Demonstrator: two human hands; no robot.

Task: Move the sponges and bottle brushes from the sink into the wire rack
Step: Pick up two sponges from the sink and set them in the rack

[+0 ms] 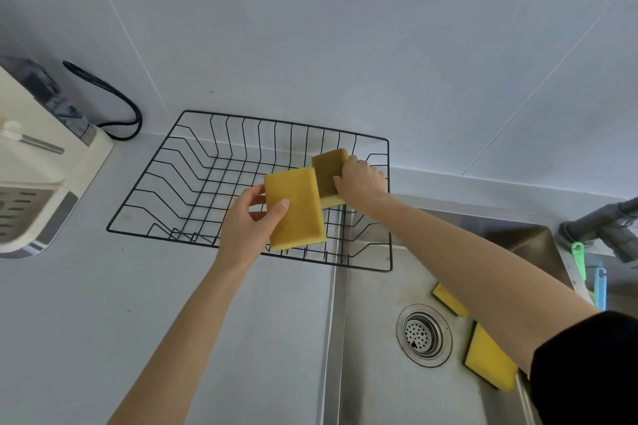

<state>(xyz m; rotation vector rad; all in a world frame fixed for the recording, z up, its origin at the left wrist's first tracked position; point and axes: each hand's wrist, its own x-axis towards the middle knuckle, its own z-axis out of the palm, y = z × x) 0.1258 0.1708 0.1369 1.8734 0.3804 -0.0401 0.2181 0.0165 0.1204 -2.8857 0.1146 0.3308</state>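
A black wire rack sits on the counter left of the steel sink. My left hand grips a yellow sponge above the rack's front right part. Just behind it, my right hand holds a second sponge, scourer side up, over the rack's right end. Two more yellow sponges lie in the sink, one partly under my right forearm and one near the drain. Green and blue brush handles lean at the sink's right edge.
A cream appliance with a black cable stands at the left on the counter. A grey faucet reaches in from the right. The drain strainer sits mid-sink. A white wall rises behind the rack.
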